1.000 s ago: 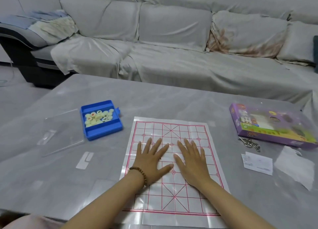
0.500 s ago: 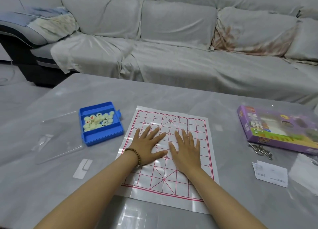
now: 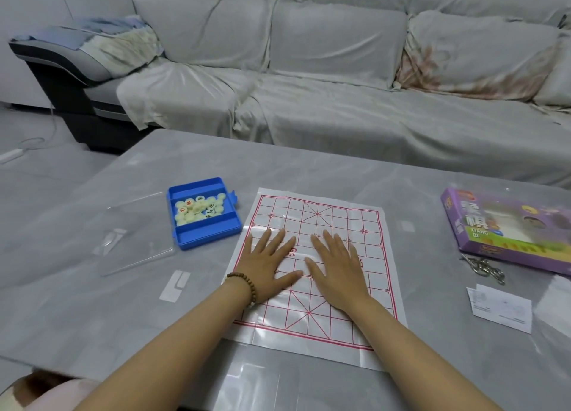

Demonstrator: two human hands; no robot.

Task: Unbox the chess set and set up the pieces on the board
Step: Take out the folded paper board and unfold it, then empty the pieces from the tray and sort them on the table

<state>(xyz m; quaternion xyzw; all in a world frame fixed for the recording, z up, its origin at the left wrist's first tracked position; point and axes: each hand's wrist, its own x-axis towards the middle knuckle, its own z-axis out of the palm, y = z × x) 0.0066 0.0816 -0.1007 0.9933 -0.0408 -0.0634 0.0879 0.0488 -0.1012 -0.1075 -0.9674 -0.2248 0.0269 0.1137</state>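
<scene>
A thin white sheet board (image 3: 324, 212) with a red grid lies flat in the middle of the grey table (image 3: 309, 169). My left hand (image 3: 267, 263), a bead bracelet on its wrist, and my right hand (image 3: 338, 268) both press flat on the board's middle, fingers spread, holding nothing. Left of the board sits a blue plastic tray (image 3: 205, 236) with several cream round pieces (image 3: 197, 209) heaped in its middle compartment. The purple chess box (image 3: 506, 228) lies at the right side of the table.
A clear plastic lid (image 3: 136, 234) lies left of the tray, a small white label (image 3: 176, 285) in front of it. Metal rings (image 3: 485, 268) and a paper slip (image 3: 500, 307) lie near the box. A covered grey sofa (image 3: 340, 70) runs behind the table.
The view has tilted and shifted, so the board sits further from me in frame. Both hands slid a little forward along the sheet and stay flat on it.
</scene>
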